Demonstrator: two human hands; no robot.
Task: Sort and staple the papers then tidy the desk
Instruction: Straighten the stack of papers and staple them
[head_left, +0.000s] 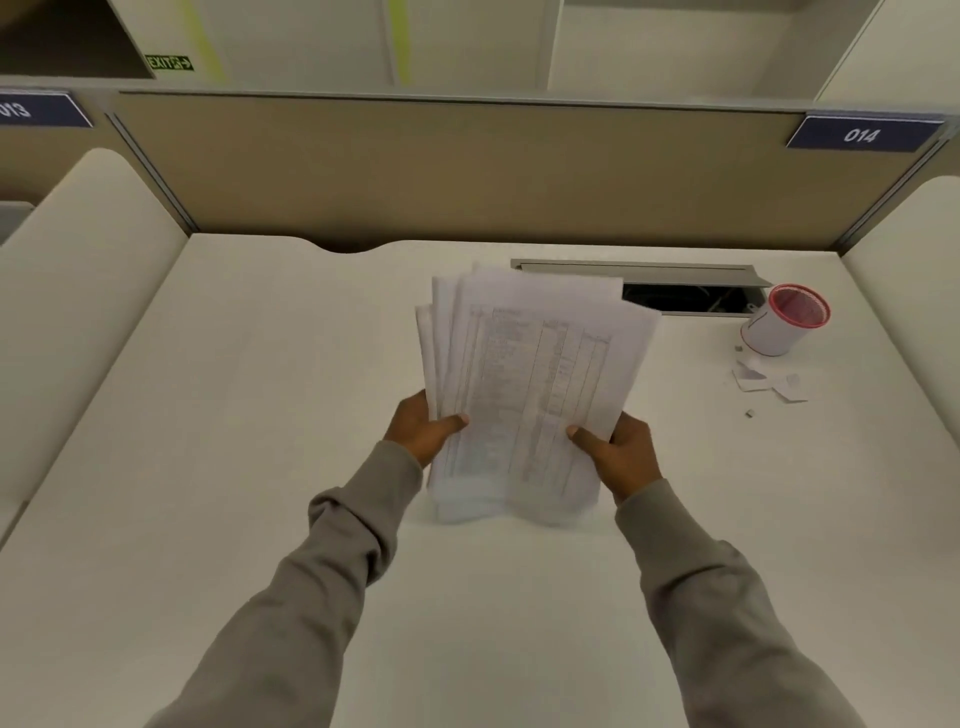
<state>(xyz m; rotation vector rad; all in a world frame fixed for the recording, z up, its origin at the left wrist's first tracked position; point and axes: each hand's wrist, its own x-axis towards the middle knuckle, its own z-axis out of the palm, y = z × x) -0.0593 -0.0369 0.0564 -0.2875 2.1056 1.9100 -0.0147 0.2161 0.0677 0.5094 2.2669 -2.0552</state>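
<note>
Head camera view of a cubicle: the fingers of both hands are hidden behind a fanned stack of papers (535, 374), only the thumbs showing on the front sheet. The stack's lower edge is blurred, so whether it touches the white bench (260, 415) cannot be told. The printed table on the top sheet is too faint to read, and both grey sleeves run out of the bottom of the picture. A blue plate (862, 135) on the right end of the tan partition (467, 171) reads "014"; a second plate (36, 110), cut off at the left edge, shows "013", and a green exit sign (169, 63) with an arrow hangs beyond. The left hand (423, 428) grips the stack's left edge low down, thumb across the front; the right hand (618, 452) grips the right edge at about the same height, so the papers stand upright between them over the middle of the bench. A white cup with a red rim (779, 325) stands well to the right, beside an open cable slot (696, 299), with torn paper scraps (769, 384) lying just in front of it.
</note>
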